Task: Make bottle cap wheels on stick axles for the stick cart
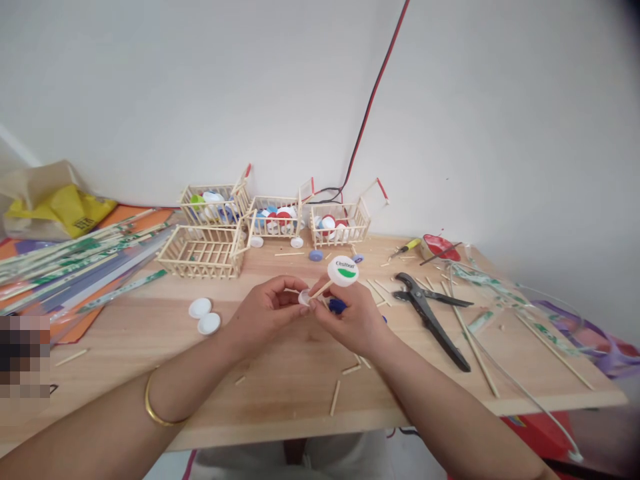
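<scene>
My left hand and my right hand meet over the middle of the wooden board. Together they pinch a thin wooden stick that carries a white bottle cap with a green mark at its far end and a smaller white cap at the near end, between my fingertips. A blue cap sits under my right fingers. Two loose white caps lie left of my left hand.
Several small stick-built carts filled with caps stand at the back, one empty. Black pliers lie to the right, beside a red dish and plastic sleeves. Chopstick packets lie at left. Stick offcuts are scattered near me.
</scene>
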Motion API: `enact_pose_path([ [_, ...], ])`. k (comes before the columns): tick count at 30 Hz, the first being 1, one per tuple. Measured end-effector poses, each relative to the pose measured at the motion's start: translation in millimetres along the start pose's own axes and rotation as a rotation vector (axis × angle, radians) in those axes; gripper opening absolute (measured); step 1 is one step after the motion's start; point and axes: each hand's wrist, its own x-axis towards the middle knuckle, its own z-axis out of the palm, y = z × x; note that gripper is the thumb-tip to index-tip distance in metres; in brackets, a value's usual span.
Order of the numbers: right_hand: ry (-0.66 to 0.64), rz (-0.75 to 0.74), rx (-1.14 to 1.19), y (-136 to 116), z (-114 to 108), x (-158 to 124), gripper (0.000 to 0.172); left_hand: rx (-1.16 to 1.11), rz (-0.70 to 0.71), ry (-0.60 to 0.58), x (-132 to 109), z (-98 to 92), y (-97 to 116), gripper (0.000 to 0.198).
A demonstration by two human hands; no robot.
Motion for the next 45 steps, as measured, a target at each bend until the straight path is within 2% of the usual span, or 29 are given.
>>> enact_pose_path([
  [4, 0.003, 0.079, 0.039, -4.6, -3.6, -1.0, 0.011, 0.035, 0.004, -0.022, -1.0, 0.2, -0.7, 0.032],
  [9, 0.001, 0.104, 0.060, -8.7, -8.2, -0.4, 0.010, 0.114, 0.023, -0.020, -2.6, 0.4, 1.3, 0.031],
  [17, -0.005, 0.057, 0.021, -2.8, -11.7, -1.7, 0.014, 0.174, 0.084, -0.063, -2.7, 1.4, 3.9, 0.028],
  [26, -0.017, -0.019, -0.001, -1.6, -10.3, -2.4, 0.015, 0.127, 0.025, -0.042, -4.0, 3.2, 4.9, 0.029],
  [31, -0.046, -0.024, -0.010, 0.8, -8.1, -1.9, 0.015, 0.158, 0.042, -0.055, -3.8, 2.3, 3.0, 0.030],
  [34, -0.054, -0.046, -0.001, 4.5, -5.3, -1.0, 0.013, 0.270, 0.116, -0.061, -2.3, -0.1, 1.6, 0.032],
  [37, -0.072, -0.042, -0.037, 9.3, -1.5, 0.0, 0.016, 0.467, 0.186, -0.027, 0.2, -3.2, 0.4, 0.026],
  [45, -0.198, -0.023, -0.023, 15.4, 5.2, 3.8, 0.016, 0.872, 0.249, 0.040, 6.3, -8.3, -1.3, 0.018],
])
